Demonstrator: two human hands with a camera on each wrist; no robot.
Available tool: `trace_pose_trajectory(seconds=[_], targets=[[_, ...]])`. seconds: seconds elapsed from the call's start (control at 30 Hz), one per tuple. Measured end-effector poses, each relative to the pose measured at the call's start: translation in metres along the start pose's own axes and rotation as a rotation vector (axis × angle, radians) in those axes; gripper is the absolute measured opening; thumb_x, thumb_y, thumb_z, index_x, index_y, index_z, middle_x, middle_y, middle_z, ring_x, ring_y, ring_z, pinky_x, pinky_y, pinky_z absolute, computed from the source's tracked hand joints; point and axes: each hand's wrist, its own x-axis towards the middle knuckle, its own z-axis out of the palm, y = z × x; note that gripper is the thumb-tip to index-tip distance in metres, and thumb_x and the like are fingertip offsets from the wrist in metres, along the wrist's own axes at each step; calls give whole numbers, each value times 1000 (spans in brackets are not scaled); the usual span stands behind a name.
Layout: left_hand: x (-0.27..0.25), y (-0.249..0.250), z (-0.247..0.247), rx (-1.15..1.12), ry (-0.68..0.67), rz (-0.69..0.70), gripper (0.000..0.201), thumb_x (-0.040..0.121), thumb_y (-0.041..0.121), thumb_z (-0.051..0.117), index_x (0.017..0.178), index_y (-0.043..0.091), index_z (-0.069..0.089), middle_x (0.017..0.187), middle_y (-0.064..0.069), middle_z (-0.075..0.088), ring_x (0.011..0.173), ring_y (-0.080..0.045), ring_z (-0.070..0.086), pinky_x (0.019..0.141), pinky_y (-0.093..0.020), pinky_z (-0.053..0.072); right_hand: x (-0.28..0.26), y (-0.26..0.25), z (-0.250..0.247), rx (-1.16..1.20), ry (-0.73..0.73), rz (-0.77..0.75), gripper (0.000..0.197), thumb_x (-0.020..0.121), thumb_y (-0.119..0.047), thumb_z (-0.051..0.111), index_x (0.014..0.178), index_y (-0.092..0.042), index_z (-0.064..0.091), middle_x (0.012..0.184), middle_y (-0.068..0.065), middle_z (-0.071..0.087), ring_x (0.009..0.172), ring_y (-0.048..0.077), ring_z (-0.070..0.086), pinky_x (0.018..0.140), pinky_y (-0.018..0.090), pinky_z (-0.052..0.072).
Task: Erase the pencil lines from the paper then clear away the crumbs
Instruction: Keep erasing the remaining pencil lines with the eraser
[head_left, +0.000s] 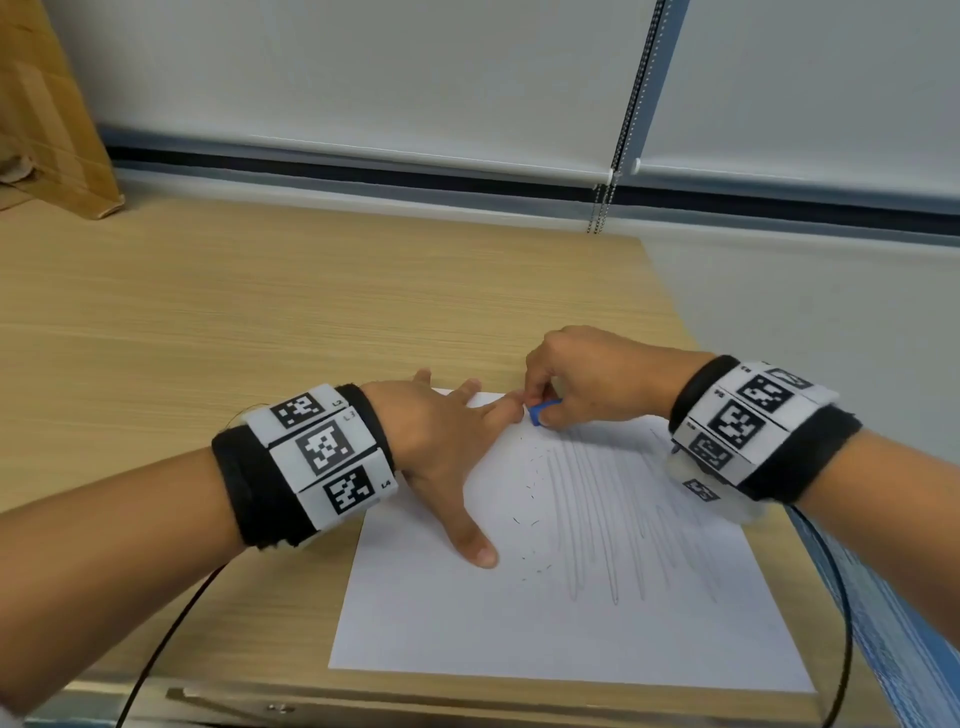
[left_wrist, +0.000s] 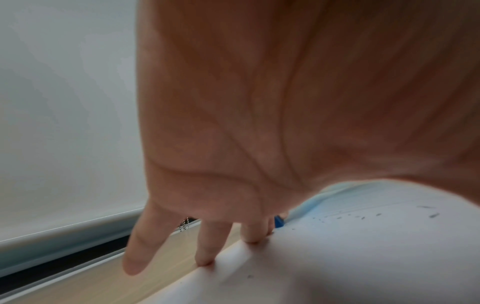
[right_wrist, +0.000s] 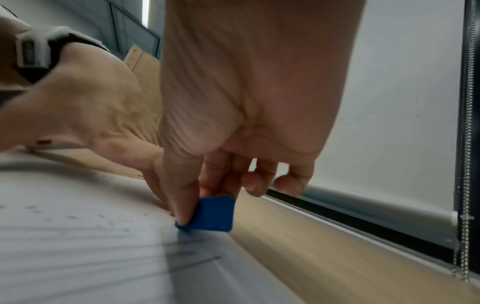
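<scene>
A white sheet of paper (head_left: 545, 623) lies on the wooden desk, with long pencil lines (head_left: 602, 509) across its right half and dark eraser crumbs (head_left: 524, 519) left of them. My right hand (head_left: 576, 379) pinches a small blue eraser (head_left: 540, 413) (right_wrist: 210, 215) between thumb and fingers, its lower corner on the paper near the far edge. My left hand (head_left: 447, 441) lies spread with straight fingers on the paper's far left corner, fingertips (left_wrist: 205, 261) pressing the edge. The eraser (left_wrist: 278, 222) peeks out beyond those fingers.
The wooden desk (head_left: 260, 312) stretches left and back of the paper. A cardboard box (head_left: 47, 114) stands at the far left. Window blinds with a bead chain (head_left: 602, 202) hang behind the desk. Its right edge (head_left: 810, 530) runs close to the paper. Black cables (head_left: 166, 644) trail from both wristbands.
</scene>
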Motion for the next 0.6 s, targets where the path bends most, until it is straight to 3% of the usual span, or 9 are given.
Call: trace_pose_trajectory(seconds=[0.13,0.27,0.43,0.53,0.6], targets=[[-1,1,-1,1,-14,-3,145,54,85,67,147,31,-30,161,16,-14,147,-15,-22,114,-59,-13,-4,-7,-6,62,-214,32,7,78,-20,76,85,-19,74,82,-6,68,74,9,59,70,26,51],[-2,3,-3,14,-12,-4,146,55,84,67,147,29,-31,162,14,-10,147,-16,-20,115,-59,-11,0,-6,-5,8,-58,48,6,79,-22,74,84,-19,72,81,-6,67,74,14,59,67,29,49],[-3,3,-3,7,-25,16,142,57,81,69,148,34,-29,158,23,-18,148,-19,-18,115,-62,-4,-9,-15,-7,62,-264,48,7,77,-18,76,83,-16,75,62,-17,59,58,-4,54,58,16,44],[-3,4,-5,18,-25,29,138,58,79,70,145,41,-31,156,22,-25,148,-23,-17,114,-65,-2,-8,-12,-5,33,-134,52,3,78,-21,74,79,-19,72,75,-7,67,72,9,59,67,31,53],[-3,5,-4,23,-26,30,137,58,80,70,143,44,-31,155,21,-28,148,-24,-18,114,-66,-1,-13,-13,-3,60,-133,51,4,77,-20,74,75,-19,70,77,-6,67,69,10,58,64,29,51]])
